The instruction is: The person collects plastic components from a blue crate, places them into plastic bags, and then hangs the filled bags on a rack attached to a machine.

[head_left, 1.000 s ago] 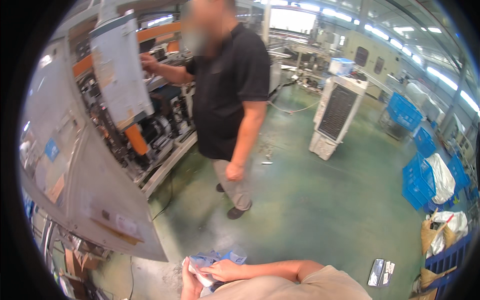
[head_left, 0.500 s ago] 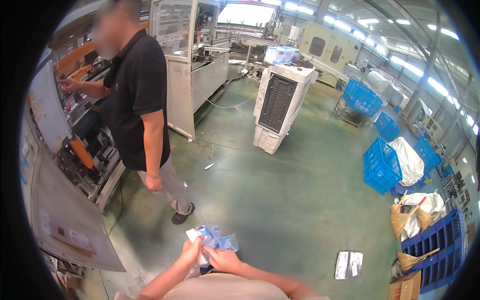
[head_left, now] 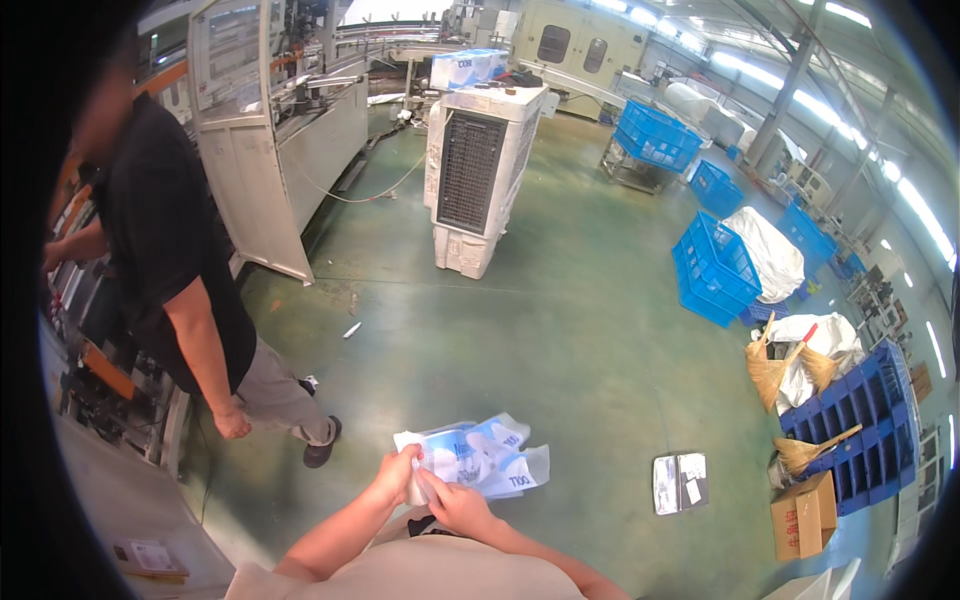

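Note:
My left hand (head_left: 397, 474) is closed on the left end of a soft white and blue printed plastic packaging bag (head_left: 488, 460), its thumb on top. Just to the right, my right hand (head_left: 458, 506) pinches the near edge of the same bag. The bag fans out in loose, crumpled layers beyond my hands, low in front of my body. Whether anything is inside it, I cannot tell.
A co-worker in a black shirt (head_left: 170, 240) stands at a machine on the left. Ahead stands a white air cooler (head_left: 470, 180) with a blue and white pack (head_left: 468, 68) on top. Blue crates (head_left: 715, 270), straw brooms (head_left: 768, 375), a blue pallet (head_left: 860, 430) and a cardboard box (head_left: 803, 515) line the right.
The bag has spread out to the right and shows more of its printed side. My view has turned right, so the co-worker and cooler sit further left.

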